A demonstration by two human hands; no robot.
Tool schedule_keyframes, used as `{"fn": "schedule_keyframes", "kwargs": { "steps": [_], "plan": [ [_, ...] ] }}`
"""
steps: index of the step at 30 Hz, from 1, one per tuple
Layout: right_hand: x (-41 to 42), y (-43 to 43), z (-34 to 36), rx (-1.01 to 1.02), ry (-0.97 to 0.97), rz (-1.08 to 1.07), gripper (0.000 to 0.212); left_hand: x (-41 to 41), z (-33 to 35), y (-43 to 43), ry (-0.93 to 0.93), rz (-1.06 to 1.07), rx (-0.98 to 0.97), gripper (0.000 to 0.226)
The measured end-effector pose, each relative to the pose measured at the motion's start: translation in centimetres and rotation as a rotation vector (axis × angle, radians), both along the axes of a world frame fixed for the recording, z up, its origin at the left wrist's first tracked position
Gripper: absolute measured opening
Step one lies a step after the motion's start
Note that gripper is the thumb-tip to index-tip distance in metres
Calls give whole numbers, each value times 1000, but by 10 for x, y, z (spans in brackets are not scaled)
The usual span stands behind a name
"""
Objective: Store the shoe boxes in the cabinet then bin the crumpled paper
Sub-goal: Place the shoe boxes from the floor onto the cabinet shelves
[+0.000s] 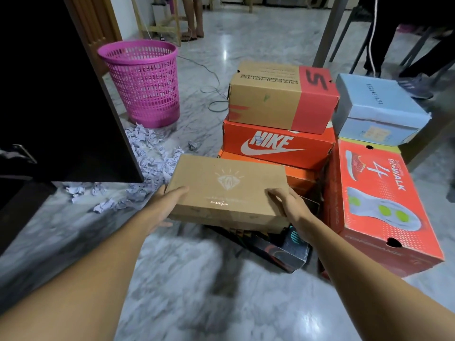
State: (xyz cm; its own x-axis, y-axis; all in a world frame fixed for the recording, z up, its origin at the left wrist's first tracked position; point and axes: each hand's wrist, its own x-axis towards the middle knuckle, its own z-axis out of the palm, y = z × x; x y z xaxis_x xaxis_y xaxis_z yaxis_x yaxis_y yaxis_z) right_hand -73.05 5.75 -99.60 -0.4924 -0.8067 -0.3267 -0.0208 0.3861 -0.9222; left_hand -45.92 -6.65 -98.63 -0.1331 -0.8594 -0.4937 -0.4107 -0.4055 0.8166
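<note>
- Where the plain brown cardboard shoe box with a faint white diamond logo (227, 190) sits in front of the stack, it covers most of what lies under it: only a corner of a dark, patterned box (283, 252) shows on the floor below, and its print is blurred.
- Behind the brown box an open orange box (298, 173) is largely screened; whether anything lies in it cannot be told.
- Dark cabinet (56, 99) at left is cut off by the frame edge; its interior is too black to read, only one metal handle showing.
- Small lettering on the brown box lid is a glare-smeared line, unreadable.
- Left hand (170, 200) is spread flat against the box's left end, fingers on the lid edge, thumb side low; the underside grip is hidden.
- Right hand (286, 201) clasps the right near corner, fingers curled over the lid, palm on the end wall.
- Brown box looks clean and square, lid closed, tilted slightly toward the camera, held between both hands just above the dark box.
- Stack behind: red-orange Nike box (275, 146), topped by a tan-and-red Skechers box (283, 94).
- To the right, a large red GoWalk box (379, 207) carries a pale blue box (376, 109).
- Crumpled white paper balls (150, 153) lie scattered on the grey marble floor (197, 291) beside the cabinet.
- Pink plastic lattice waste basket (142, 82) stands upright just beyond the paper.
</note>
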Motion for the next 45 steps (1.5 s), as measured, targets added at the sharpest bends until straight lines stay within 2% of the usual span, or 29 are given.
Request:
{"fn": "schedule_keyframes", "kwargs": {
  "steps": [1,3,5,8,10,17,20,25,29,31,33,36,40,45],
  "plan": [
    [-1,0,0,-15,-32,11,28,-1,4,1,23,21,-24,71],
    [-1,-1,4,-54,-120,24,26,0,8,-3,58,45,-63,40],
    [1,-5,11,-79,-197,58,29,4,14,-4,62,64,-107,34],
    [11,-15,22,-118,-255,108,49,19,22,-8,44,128,-185,22],
    [23,-26,28,-135,-277,144,50,37,32,-9,36,168,-238,25],
    [121,-72,49,-238,-368,314,21,153,69,6,-41,377,-320,40],
    [178,-81,69,-258,-334,398,14,212,90,24,-38,508,-318,33],
    [264,-94,106,-295,-275,599,17,295,112,62,-63,753,-356,48],
    [329,-124,149,-268,-202,641,16,330,128,87,-22,929,-420,22],
    [363,-141,169,-283,-122,721,17,344,134,98,-1,1047,-443,19],
    [397,-158,181,-315,-93,765,31,362,136,104,-8,1178,-487,22],
    [442,-165,178,-340,-119,814,37,389,129,110,-61,1341,-554,32],
    [486,-166,158,-331,-163,952,32,416,114,118,49,1627,-600,37],
    [538,-170,126,-278,-247,1038,24,438,92,132,-10,1686,-623,57]
  ]
}}
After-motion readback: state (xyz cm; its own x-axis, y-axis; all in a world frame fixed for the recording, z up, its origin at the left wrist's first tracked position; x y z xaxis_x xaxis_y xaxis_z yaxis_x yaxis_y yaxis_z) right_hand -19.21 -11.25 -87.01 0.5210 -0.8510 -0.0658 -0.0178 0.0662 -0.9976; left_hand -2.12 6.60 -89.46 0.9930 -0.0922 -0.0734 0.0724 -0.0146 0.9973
